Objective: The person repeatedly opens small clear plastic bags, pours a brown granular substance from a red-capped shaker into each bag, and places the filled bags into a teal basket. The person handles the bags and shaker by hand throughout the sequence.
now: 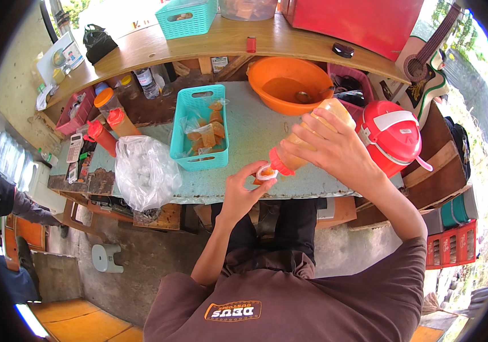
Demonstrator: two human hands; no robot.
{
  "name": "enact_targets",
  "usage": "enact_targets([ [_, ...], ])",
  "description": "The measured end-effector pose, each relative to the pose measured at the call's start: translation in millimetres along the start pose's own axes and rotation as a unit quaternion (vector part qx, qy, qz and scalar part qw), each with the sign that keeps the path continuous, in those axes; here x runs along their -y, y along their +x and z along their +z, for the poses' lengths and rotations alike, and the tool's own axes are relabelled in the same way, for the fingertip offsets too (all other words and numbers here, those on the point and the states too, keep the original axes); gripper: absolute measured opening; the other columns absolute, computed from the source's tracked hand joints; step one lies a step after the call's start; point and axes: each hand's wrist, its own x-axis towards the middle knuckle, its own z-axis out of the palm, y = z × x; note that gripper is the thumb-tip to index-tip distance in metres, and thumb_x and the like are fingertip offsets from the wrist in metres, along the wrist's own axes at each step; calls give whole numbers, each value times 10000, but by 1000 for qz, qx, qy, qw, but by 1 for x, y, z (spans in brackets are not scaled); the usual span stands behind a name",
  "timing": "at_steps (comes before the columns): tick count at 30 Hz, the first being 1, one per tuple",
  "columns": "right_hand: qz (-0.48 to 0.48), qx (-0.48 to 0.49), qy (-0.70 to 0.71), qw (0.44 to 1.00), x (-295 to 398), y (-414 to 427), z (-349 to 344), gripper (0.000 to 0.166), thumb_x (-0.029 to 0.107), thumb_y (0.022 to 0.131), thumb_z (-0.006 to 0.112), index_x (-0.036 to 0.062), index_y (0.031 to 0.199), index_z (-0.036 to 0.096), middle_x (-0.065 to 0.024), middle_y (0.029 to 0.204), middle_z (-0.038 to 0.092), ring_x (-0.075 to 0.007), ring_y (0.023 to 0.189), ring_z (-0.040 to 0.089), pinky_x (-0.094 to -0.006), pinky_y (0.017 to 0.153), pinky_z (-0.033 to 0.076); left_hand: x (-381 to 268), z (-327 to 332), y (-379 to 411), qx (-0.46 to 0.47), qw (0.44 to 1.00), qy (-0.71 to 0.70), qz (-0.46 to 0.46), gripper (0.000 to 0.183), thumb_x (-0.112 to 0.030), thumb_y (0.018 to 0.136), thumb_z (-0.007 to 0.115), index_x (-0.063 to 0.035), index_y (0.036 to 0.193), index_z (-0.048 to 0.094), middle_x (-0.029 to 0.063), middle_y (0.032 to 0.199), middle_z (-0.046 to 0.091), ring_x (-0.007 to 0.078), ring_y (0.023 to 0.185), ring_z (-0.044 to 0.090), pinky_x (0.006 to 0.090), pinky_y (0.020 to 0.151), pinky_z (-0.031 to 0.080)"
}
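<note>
My right hand [329,143] grips a clear plastic squeeze bottle [297,158] of orange sauce, tilted with its red cap down. The cap meets the mouth of a small clear plastic bag [266,172], which my left hand [248,184] pinches open between thumb and fingers. Some orange sauce shows inside the bag. Left of my hands, a turquoise plastic basket [175,128] holds several small sauce-filled bags [209,136]. Beside the basket lies a large clear plastic bag [145,173] with crumpled contents.
An orange basin [265,92] holds liquid and a ladle. Right of it stands a red rice cooker [391,137]. Two squeeze bottles [103,137], [122,122] and a calculator [74,148] are at left. A wooden shelf [227,42] spans the back. People sit at far left.
</note>
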Motion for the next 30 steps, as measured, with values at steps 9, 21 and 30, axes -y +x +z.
enact_targets([
  [9, -4, -7, 0, 1000, -1, -2, 5, 499, 154, 814, 708, 252, 1295, 616, 17, 1263, 596, -220, 1284, 554, -453, 1190, 370, -1, 2, 1, 0, 1000, 1, 1, 405, -116, 845, 855, -8, 1205, 704, 102, 1109, 764, 164, 1001, 719, 315, 901, 555],
  [21, -1, 2, -9, 1000, 0, -3, 8, 497, 161, 824, 700, 254, 1305, 619, 19, 1260, 589, -217, 1299, 536, -448, 1193, 358, 1, 3, 3, 1, 1000, -10, 4, 391, -105, 862, 838, -11, 1214, 698, 103, 1104, 764, 158, 1004, 717, 310, 898, 554],
  [30, -2, -5, -11, 1000, -1, -3, 7, 494, 162, 817, 705, 257, 1295, 621, 19, 1269, 586, -212, 1299, 538, -439, 1200, 355, -5, 3, 3, 2, 1000, -3, 1, 397, -100, 859, 837, -9, 1219, 697, 97, 1091, 764, 149, 988, 714, 307, 890, 557],
])
